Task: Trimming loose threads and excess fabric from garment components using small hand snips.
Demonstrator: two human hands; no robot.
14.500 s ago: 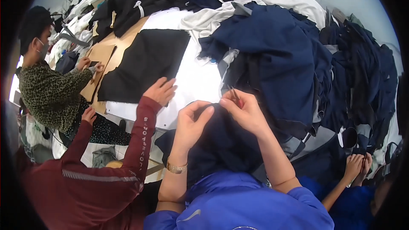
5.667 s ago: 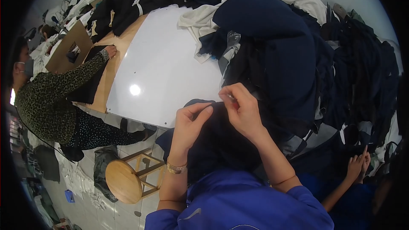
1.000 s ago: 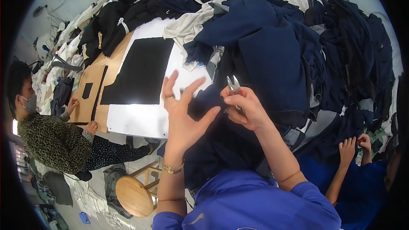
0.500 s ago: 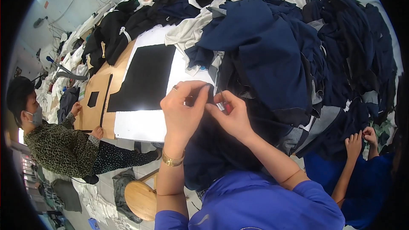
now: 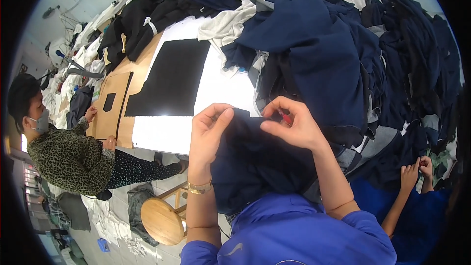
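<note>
Navy cloth hangs down in front of me, its upper edge stretched between my two hands. My left hand is closed, thumb and forefinger pinching that edge at its left corner. At the other end, my right hand has its thumb and forefinger at the edge. Its curled fingers hold small red-handled thread snips, mostly hidden in the palm. Just beyond the hands is a large heap of navy garments.
A flat black cloth panel lies on white paper on the table. At left, a masked person handles a brown card pattern. Another person's hands work at right. A wooden stool stands on the floor below left.
My hands have moved apart, the right one going rightward, and the navy edge now spans between them. The snips have shifted back into my right palm. The view has shifted slightly.
</note>
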